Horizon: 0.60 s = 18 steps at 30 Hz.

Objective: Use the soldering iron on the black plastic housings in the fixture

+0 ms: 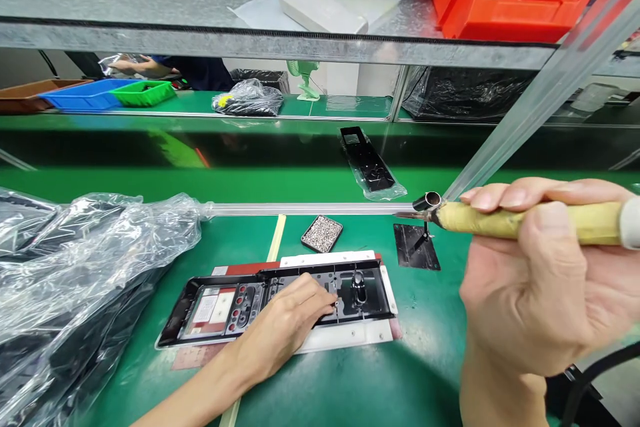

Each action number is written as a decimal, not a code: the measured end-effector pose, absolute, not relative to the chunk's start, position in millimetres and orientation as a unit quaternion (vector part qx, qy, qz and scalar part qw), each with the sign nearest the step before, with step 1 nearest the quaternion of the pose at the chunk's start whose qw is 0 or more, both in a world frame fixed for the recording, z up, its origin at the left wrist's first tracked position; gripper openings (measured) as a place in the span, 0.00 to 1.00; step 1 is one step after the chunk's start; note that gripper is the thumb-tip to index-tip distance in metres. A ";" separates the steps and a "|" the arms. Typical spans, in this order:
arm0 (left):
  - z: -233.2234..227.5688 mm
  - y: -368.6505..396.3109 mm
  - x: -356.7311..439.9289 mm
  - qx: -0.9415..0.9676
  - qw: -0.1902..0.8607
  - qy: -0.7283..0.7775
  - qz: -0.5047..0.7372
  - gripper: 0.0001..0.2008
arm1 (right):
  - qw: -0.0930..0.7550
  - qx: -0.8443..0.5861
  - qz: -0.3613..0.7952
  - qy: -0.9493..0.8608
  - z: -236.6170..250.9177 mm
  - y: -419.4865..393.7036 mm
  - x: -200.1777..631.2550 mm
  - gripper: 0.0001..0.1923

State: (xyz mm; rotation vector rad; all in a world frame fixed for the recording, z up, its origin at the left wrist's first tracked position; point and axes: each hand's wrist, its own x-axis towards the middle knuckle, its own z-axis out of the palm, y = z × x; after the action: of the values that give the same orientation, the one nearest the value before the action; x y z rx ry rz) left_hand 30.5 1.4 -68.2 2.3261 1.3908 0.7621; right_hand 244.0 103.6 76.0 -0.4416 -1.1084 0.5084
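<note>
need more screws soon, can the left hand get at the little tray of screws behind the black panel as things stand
Probably yes: the left hand rests on the black panel, and the screw tray lies uncovered just beyond it with nothing between.

Both arms are bare as far as you can see, no sleeves, no gloves, no watch or rings showing. The left hand (287,317) comes in on a slim bare forearm from the bottom edge. The right hand (543,280) sits way closer to the camera so it looks huge, nails short, plain and unpainted, wrist bare too.
</note>
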 end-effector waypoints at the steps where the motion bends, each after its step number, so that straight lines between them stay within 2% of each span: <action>1: -68.7 -1.2 29.4 0.822 0.156 0.481 0.262 0.16 | 0.790 -0.205 0.249 -0.521 76.3 101.5 243.0 0.08; 6: -65.7 -6.8 30.0 0.854 0.117 0.466 0.198 0.19 | 0.743 -0.185 0.343 -0.544 73.1 89.9 236.9 0.14; 8: -64.8 -8.0 30.0 0.856 0.102 0.468 0.195 0.19 | 0.715 -0.180 0.389 -0.553 69.7 85.3 233.3 0.12; 11: -66.5 -13.0 26.4 0.846 0.069 0.480 0.223 0.21 | 0.682 -0.160 0.460 -0.546 63.8 79.4 224.4 0.03; 15: -73.3 -23.9 17.8 0.807 -0.020 0.503 0.308 0.19 | 0.633 -0.154 0.556 -0.517 53.1 73.1 205.9 0.20; 18: -78.4 -29.6 13.0 0.779 -0.076 0.515 0.350 0.19 | 0.602 -0.172 0.582 -0.519 42.1 69.4 192.8 0.22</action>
State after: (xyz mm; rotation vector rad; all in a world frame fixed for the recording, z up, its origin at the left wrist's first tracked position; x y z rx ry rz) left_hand 13.0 -29.6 -78.4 2.5738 1.6999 1.1564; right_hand 192.8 69.4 42.1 -0.3987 -1.2018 1.3490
